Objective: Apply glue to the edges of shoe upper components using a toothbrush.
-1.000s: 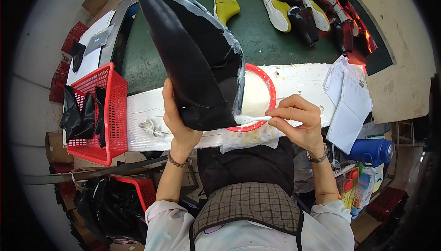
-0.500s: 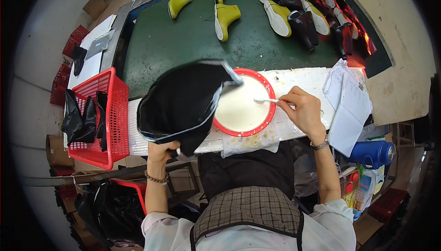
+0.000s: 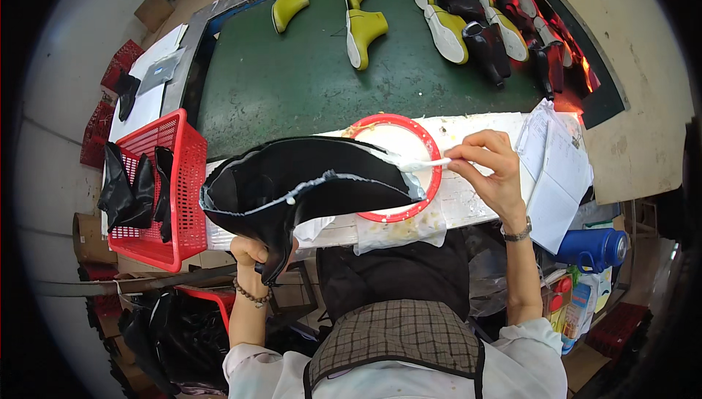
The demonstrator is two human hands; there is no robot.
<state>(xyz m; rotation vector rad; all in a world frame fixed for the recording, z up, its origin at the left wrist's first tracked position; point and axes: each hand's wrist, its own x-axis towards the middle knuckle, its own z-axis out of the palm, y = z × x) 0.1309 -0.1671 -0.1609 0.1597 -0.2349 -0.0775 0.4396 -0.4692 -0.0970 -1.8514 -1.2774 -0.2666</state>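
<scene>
Black boot upper (image 3: 314, 180) lies sideways over the worktop (image 3: 475, 202), left hand (image 3: 252, 251) gripping its underside so the right hand (image 3: 491, 169), pinching a white brush (image 3: 428, 164), reaches its edge beside the red-rimmed glue dish (image 3: 387, 132).

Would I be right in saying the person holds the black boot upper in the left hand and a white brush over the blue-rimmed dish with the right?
Not quite: the dish has a red rim, as the head view shows. The left hand does hold the black boot upper, and the right hand the white brush.
</scene>
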